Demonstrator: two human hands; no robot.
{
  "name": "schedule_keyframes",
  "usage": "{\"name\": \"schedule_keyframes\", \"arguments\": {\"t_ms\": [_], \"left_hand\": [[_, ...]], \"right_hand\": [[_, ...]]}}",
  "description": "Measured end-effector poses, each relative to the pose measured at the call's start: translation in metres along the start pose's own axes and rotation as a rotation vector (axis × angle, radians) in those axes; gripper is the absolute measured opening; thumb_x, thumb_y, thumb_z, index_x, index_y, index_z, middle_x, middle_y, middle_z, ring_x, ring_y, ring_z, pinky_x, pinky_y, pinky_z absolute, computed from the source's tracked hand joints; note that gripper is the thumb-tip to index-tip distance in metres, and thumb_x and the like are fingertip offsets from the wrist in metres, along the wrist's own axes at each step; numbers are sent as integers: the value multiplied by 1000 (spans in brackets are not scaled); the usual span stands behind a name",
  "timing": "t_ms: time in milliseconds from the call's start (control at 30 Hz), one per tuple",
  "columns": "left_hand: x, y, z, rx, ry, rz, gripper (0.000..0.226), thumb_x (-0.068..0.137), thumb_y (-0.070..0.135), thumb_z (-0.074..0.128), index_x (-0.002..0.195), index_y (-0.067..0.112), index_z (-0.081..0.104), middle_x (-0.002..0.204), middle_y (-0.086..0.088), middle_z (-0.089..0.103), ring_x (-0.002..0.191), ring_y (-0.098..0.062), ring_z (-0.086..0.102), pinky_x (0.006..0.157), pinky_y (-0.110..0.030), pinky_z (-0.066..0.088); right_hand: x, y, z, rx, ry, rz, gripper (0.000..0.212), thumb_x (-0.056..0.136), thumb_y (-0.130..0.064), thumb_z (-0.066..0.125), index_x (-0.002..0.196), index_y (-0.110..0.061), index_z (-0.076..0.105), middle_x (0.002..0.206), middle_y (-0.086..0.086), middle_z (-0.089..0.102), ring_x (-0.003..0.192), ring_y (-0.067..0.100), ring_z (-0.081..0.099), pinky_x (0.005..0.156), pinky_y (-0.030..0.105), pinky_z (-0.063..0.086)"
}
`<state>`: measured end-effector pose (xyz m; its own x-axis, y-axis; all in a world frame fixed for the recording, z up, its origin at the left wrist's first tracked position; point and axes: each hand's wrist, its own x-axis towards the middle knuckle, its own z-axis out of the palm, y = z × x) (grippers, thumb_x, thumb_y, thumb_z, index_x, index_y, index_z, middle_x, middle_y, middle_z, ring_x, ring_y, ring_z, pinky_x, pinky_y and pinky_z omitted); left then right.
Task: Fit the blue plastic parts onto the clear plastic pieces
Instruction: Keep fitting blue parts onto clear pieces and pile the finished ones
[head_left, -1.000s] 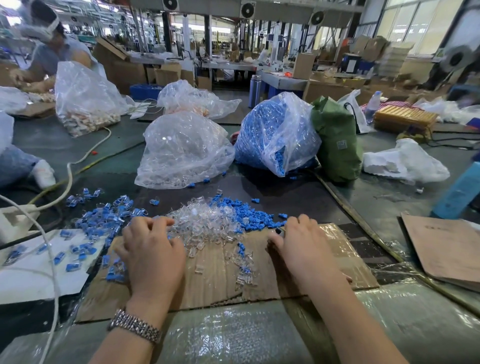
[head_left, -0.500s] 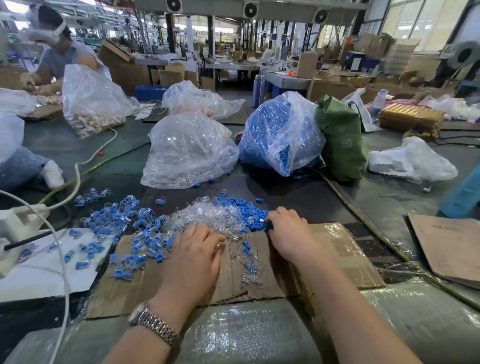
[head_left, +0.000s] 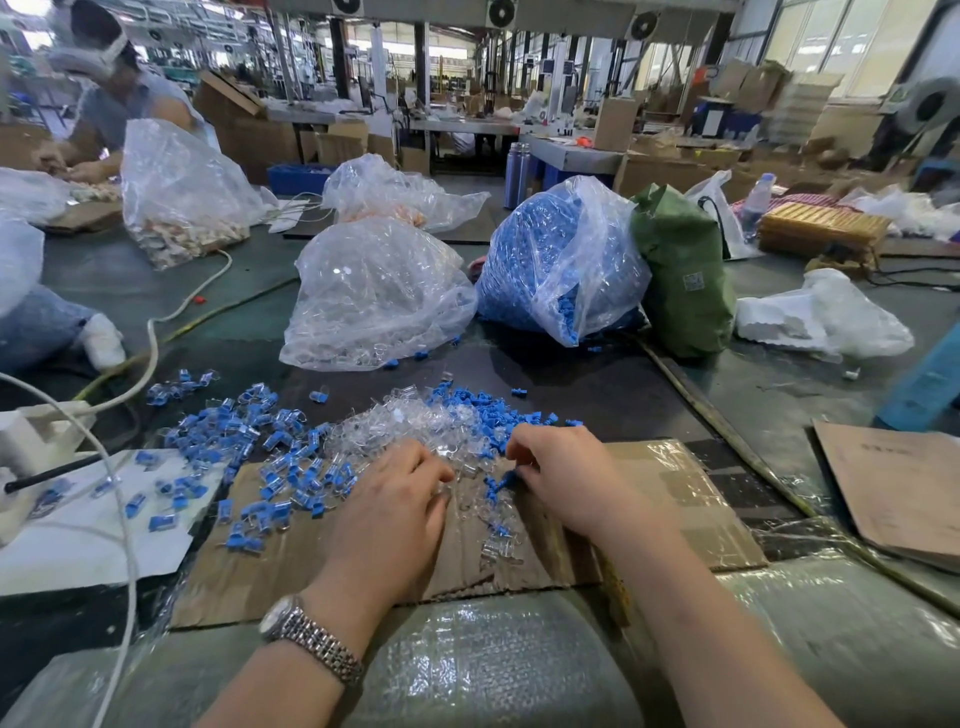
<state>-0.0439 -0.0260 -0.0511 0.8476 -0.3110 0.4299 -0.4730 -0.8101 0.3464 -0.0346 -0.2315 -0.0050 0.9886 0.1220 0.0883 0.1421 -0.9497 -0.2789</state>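
Right grip (head_left: 563, 480) pinching blue part (head_left: 508, 480) beside clear pieces (head_left: 415, 431)

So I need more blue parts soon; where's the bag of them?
In the head view, the bag of blue parts stands beyond the hands, right of centre, between the clear bag and the green bag.

Left hand (head_left: 395, 499) fingertips hidden in clear pieces (head_left: 415, 431); right hand (head_left: 561, 473) curled, its grasp hidden.

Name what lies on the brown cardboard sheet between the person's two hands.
Loose clear plastic pieces and a few small blue plastic parts lie there on the cardboard sheet, seen in the head view.
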Motion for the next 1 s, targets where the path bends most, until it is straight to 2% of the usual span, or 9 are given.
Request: {"name": "schedule_keyframes", "arguments": {"t_ms": [133,267,367,533,600,700,833,933,1000], "left_hand": [[2,0,1,11,-7,18,21,97,30,62,118,30,66,109,16,54,101,3,44,96,-16,36],[3,3,2,5,-14,14,19,96,38,65,114,32,65,106,17,55,97,2,42,97,-17,37],[3,6,1,0,-20,16,17,94,42,66,107,33,63,104,17,56,96,1,45,94,-17,34],[3,9,-2,-46,11,23,13,93,27,70,105,29,67,99,16,61,92,0,50,96,-23,43],[2,8,-4,-90,18,9,18,93,25,69,111,26,68,102,14,66,91,1,55,91,-17,45],[4,9,-9,-162,77,-9,19,91,23,70,110,20,70,102,10,68,85,1,61,75,-4,42],[5,13,-15,-449,71,-147,20,87,13,75,103,23,71,96,12,72,84,0,70,76,-10,54],[6,13,-21,-815,-10,-324,23,89,6,72,103,24,69,89,1,77,81,-9,76,69,-15,58],[6,11,-25,-949,-9,-382,23,91,5,69,109,20,69,92,-2,76,79,-16,77,68,-21,60]], "right_hand": [[-5,-4,1,0,-16,10,16,97,-12,57,102,-26,63,105,-4,68,101,23,57,88,40,51],[-9,-7,-1,-62,49,-43,12,98,-15,60,102,-25,64,98,-7,63,96,18,50,89,34,37],[-12,-12,-3,19,73,-35,9,98,-16,60,102,-23,62,103,-7,65,98,17,57,87,34,47],[-12,-15,-5,16,10,12,18,96,-6,58,103,-22,61,105,-5,64,97,19,58,85,37,53],[-11,-14,-6,23,2,26,22,95,-3,58,102,-23,61,104,-5,64,98,19,58,85,38,53],[-11,-11,-5,60,33,27,14,97,-10,60,100,-24,61,103,-5,63,96,18,57,85,39,53],[-15,-8,-2,357,167,21,10,97,-12,63,98,-21,67,93,-6,67,86,11,64,84,33,54],[-20,-10,-4,602,224,9,13,96,-9,65,100,-21,70,89,-7,71,84,6,70,86,29,57],[-21,-13,-4,688,226,7,14,98,-9,63,99,-22,69,85,-7,73,83,4,71,83,29,58]]}}
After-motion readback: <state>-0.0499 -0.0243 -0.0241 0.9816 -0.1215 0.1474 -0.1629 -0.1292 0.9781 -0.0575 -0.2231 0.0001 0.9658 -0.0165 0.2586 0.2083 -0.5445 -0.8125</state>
